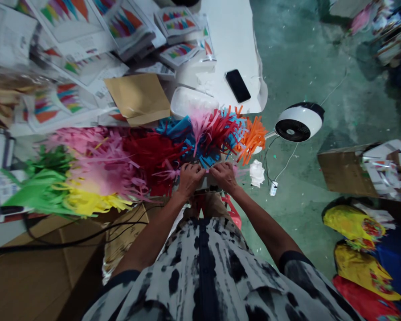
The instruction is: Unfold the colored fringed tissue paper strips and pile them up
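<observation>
My left hand (190, 179) and my right hand (224, 176) sit close together at the near edge of a heap of fringed tissue paper (150, 156) in red, pink, blue, green, yellow and orange. Both hands grip a pale flat piece (205, 183) under the paper fringes, and its exact form is partly hidden by my fingers. Blue and pink strips (200, 147) rise just beyond my fingertips. A crumpled white paper ball (257, 173) lies to the right of my right hand.
Printed sheets with coloured fan patterns (70, 53) and a brown envelope (137, 99) lie beyond the paper. A black phone (238, 85) rests on a white surface (230, 40). A white fan (299, 121) and cables lie on the green floor (297, 214). Cardboard (40, 267) lies lower left, and colourful shaped pieces (361, 254) lie lower right.
</observation>
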A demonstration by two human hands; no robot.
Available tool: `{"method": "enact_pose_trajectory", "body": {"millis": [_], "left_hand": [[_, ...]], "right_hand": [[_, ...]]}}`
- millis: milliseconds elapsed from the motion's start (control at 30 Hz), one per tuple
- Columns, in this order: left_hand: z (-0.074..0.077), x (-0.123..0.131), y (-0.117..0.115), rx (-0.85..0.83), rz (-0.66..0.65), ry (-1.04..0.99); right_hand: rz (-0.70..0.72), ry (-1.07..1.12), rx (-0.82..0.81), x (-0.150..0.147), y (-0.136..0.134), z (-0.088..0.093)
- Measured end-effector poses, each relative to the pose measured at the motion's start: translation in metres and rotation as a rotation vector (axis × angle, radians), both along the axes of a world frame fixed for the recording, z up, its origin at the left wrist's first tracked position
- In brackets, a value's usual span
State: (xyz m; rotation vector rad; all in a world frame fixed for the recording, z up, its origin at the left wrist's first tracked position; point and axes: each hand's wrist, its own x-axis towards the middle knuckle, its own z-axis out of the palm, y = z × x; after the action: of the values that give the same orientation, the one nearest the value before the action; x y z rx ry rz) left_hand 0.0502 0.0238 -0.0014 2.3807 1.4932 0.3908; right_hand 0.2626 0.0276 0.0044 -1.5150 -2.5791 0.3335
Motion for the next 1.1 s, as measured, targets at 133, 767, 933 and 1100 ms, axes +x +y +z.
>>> {"method": "enact_pose_trajectory", "body": {"millis": [133,767,933,1100], "left_hand": [[-0.002,-0.006,-0.005,0.010,0.009,-0.073],[-0.007,-0.019,-0.022,-0.057,0.152,-0.203],[-0.006,-0.015,-0.020,-0.056,0.217,-0.201],[0.001,-0.010,-0.017,-0.062,0.260,-0.198]], "right_hand": [[-0.064,0.061,-0.013,0.000,-0.002,-0.003],[0.045,-0.035,-0.187,0.009,0.030,0.018],[0.027,-0.087,-0.203,0.003,0.031,0.030],[0.006,-0.076,-0.163,-0.003,0.026,0.028]]}}
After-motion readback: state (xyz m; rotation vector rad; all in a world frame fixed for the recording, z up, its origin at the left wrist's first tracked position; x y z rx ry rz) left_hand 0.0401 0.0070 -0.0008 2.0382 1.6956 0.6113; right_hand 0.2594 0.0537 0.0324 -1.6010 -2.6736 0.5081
